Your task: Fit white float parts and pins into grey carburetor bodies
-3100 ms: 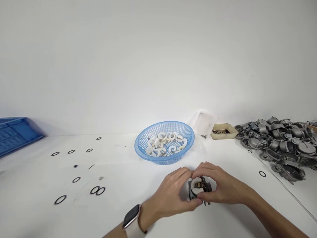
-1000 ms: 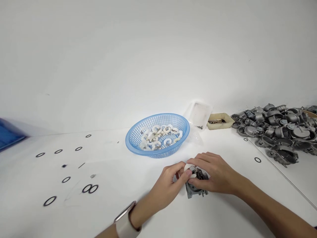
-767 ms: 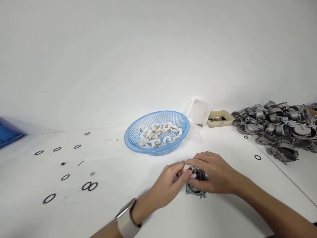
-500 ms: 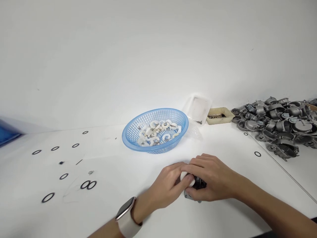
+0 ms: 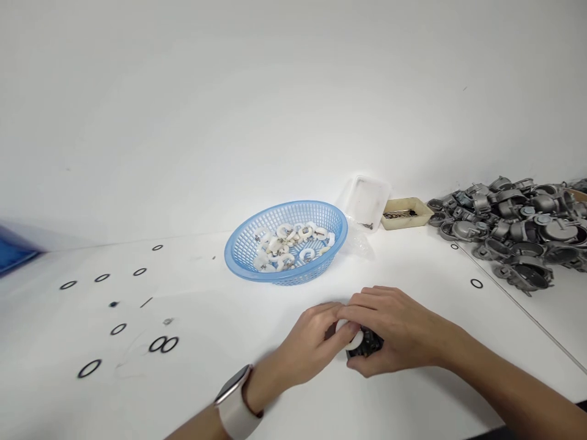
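Note:
My left hand [image 5: 316, 342], with a watch on its wrist, pinches a white ring-shaped part [image 5: 352, 337] between thumb and fingers. My right hand [image 5: 389, 330] wraps round a dark metal part [image 5: 370, 343], its fingertips reaching over the white part from above. The two hands meet over the white table [image 5: 293, 318], and the white part lies against the dark part's left side. My fingers cover much of both parts.
A blue basket [image 5: 287, 275] of white parts stands behind my hands. Beyond it are a white tray [image 5: 367, 198] and a cream box [image 5: 408, 222]. Grey metal parts [image 5: 527, 232] are heaped at right. Several black rings [image 5: 90, 368] lie at left.
My right thumb has shifted slightly down and the dark part has turned in my grip, so its grey lower edge no longer shows. My left hand has barely moved.

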A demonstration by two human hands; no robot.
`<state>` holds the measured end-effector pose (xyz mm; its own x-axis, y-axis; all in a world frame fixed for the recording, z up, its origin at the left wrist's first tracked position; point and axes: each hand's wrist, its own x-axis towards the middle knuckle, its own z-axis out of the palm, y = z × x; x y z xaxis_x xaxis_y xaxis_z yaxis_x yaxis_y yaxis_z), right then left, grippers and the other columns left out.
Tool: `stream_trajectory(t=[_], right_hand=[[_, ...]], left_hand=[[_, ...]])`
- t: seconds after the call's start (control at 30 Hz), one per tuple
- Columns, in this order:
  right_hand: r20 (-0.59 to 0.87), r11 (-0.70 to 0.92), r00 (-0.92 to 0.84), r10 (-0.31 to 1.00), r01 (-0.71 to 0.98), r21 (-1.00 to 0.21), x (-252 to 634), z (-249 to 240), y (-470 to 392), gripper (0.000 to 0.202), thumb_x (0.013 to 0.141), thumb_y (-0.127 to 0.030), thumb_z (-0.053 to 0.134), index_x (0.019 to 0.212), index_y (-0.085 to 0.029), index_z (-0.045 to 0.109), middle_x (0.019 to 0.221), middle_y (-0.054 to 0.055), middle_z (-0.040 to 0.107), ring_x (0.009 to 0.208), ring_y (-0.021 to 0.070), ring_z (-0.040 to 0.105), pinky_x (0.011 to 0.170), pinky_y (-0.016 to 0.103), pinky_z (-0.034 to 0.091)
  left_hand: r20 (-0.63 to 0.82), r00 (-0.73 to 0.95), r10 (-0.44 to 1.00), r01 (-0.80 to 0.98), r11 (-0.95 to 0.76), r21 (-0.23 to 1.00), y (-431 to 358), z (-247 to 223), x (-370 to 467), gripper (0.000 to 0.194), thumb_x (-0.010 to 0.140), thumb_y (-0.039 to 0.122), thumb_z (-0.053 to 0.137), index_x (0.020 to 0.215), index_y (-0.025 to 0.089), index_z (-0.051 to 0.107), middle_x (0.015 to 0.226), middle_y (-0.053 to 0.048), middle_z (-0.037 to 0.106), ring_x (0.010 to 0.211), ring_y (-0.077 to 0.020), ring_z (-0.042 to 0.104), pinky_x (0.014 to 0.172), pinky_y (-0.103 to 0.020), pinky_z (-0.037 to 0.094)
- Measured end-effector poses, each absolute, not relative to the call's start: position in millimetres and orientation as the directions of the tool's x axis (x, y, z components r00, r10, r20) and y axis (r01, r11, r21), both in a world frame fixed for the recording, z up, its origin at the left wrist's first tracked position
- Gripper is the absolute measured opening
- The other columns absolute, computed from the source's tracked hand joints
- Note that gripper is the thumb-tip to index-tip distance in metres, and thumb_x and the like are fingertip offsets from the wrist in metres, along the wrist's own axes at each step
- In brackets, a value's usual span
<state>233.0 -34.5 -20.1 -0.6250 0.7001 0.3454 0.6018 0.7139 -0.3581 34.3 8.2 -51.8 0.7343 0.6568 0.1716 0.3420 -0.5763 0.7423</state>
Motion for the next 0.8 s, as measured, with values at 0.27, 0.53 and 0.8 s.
stream_trajectory(t=[0.27,0.53,0.8], right_hand=[[0.349,0.683,-0.588,0.730,0.612,-0.399,230.6,-25.3,-34.6,0.035,0.072,-0.018,0.069,0.106,-0.023,0.063,0.086,-0.002,0.068,0.071,0.0151,0.058,0.069,0.029,0.047],[0.560,0.659,-0.372,0.740,0.565,-0.496,246.6,-8.6,-29.4,0.029,0.082,-0.024,0.067,0.110,-0.024,0.060,0.084,0.000,0.068,0.071,0.0163,0.061,0.067,0.029,0.053],[0.524,0.617,-0.344,0.779,0.565,-0.548,254.0,-7.2,-25.3,0.029,0.083,-0.023,0.068,0.111,-0.024,0.061,0.085,0.000,0.067,0.073,0.0163,0.061,0.068,0.030,0.055]], left_hand=[[0.251,0.786,0.564,0.283,-0.691,0.666,14.6,-52.8,28.9,0.046,0.079,0.063,0.068,0.099,0.021,0.066,0.086,-0.003,0.067,0.077,-0.0226,0.060,0.072,-0.034,0.049],[0.457,0.804,0.380,0.290,-0.922,0.256,13.6,-62.6,26.6,0.058,0.075,0.052,0.078,0.119,0.019,0.059,0.099,-0.009,0.070,0.083,-0.0277,0.067,0.074,-0.039,0.051],[0.532,0.708,0.464,0.268,-0.874,0.405,10.6,-61.3,29.5,0.043,0.074,0.041,0.079,0.108,0.018,0.065,0.089,-0.006,0.072,0.077,-0.0241,0.067,0.070,-0.035,0.051]])
